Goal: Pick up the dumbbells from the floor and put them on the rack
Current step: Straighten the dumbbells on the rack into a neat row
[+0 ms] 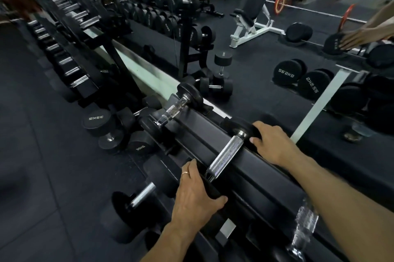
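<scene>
— Nearest item?
— Left hand (197, 194), lower centre: my grip curls round the near black end of a dumbbell (227, 156) lying across the rack (191, 125).
— Right hand?
— Right hand (269, 144), right of centre: grip wrapped on the far end of that dumbbell.
— Other stock?
— Second dumbbell (173, 110) on the rack, centre frame. Two 35KG dumbbells (100, 121) on the floor (42, 155), left of centre.

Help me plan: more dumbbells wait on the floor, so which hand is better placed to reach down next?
Left, probably. The left hand grips the near head of the racked dumbbell, right above the floor dumbbell. The right hand holds the far head by the mirror.
</scene>
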A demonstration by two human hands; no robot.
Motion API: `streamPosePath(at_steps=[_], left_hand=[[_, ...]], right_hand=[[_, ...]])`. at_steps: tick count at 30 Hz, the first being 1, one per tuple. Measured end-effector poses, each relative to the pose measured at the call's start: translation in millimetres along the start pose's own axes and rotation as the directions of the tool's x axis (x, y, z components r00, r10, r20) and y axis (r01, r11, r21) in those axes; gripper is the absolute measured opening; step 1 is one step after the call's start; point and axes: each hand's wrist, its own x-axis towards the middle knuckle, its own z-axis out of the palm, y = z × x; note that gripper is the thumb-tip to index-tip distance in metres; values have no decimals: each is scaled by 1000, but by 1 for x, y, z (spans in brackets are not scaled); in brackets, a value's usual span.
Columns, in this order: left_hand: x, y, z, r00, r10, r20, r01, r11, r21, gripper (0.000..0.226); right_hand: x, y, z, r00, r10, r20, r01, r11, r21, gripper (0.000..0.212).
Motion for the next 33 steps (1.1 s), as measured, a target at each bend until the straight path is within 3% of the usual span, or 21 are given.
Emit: streamPosePath(at_steps=[4,8,17,21,25,29,33], left_hand=[[-1,0,0,1000,1,-16,-1,1000,4,113],[-2,-1,-1,1000,-10,-20,10,1000,2,114],[-9,5,-2,999,-36,-14,36,999,37,119],[-36,20,5,993,-22,-117,29,998,59,105],[-67,43,18,980,79,-183,-59,992,113,95],[-93,62,39,979,180,-93,-168,978,124,89],[-123,75,63,986,152,72,-158,984,80,97]], right_hand=[[-1,-1,-1,1000,3,-4,-3,1000,0,34],[1,0,1,1000,-11,-17,11,1000,-6,22],[-8,-1,0,1000,-1,-11,1,999,-36,32],[-34,6,-4,1000,-22,15,24,988,-155,51],[-65,22,-23,997,-69,-35,59,970,-236,47],[-97,46,-39,997,-31,-68,15,973,-232,52],[-125,77,-42,995,71,-74,-82,985,-155,60]])
